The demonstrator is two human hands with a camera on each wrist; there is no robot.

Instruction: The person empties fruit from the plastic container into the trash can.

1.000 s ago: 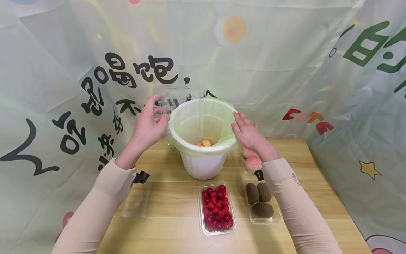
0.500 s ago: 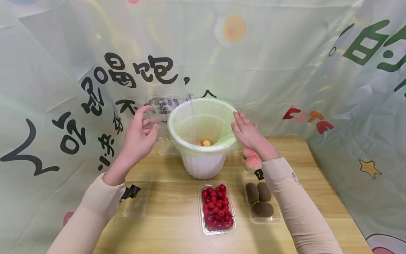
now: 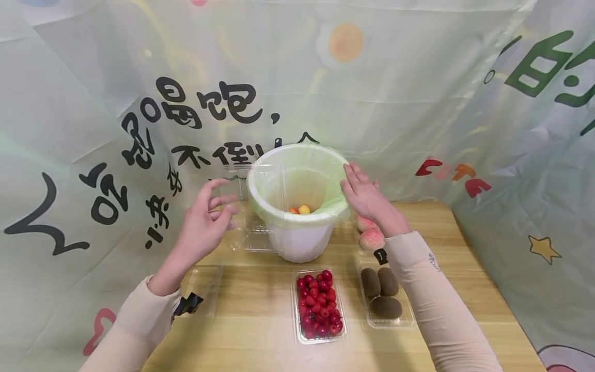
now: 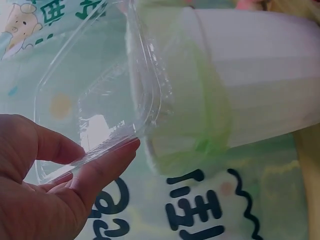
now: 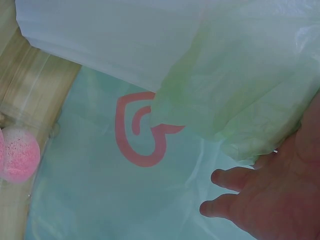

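Note:
My left hand (image 3: 202,225) pinches the edge of a clear plastic container (image 3: 260,235), just left of a white bin (image 3: 299,243). In the left wrist view, thumb and fingers meet on the see-through container (image 4: 107,90), and no fruit shows in it. A thin green bag (image 3: 332,209) lines the bin and folds over its rim. Deep inside the bin lie a yellow fruit (image 3: 304,209) and an orange-red one (image 3: 294,211). Against the bin's right rim rests my right hand (image 3: 367,196), its fingers extended on the bag; some fingertips are hidden behind the bag in the right wrist view.
Nearer on the wooden table (image 3: 260,320) stands a clear box of small red fruits (image 3: 321,305). To its right is a box of kiwis (image 3: 386,307), with pink peaches (image 3: 372,239) behind. Another clear plastic box (image 3: 204,289) lies at left. Printed cloth (image 3: 409,77) hangs behind.
My left hand has moved left and a little down with the clear container, which has dropped from above the bin's rim to beside it. The right hand stays at the rim.

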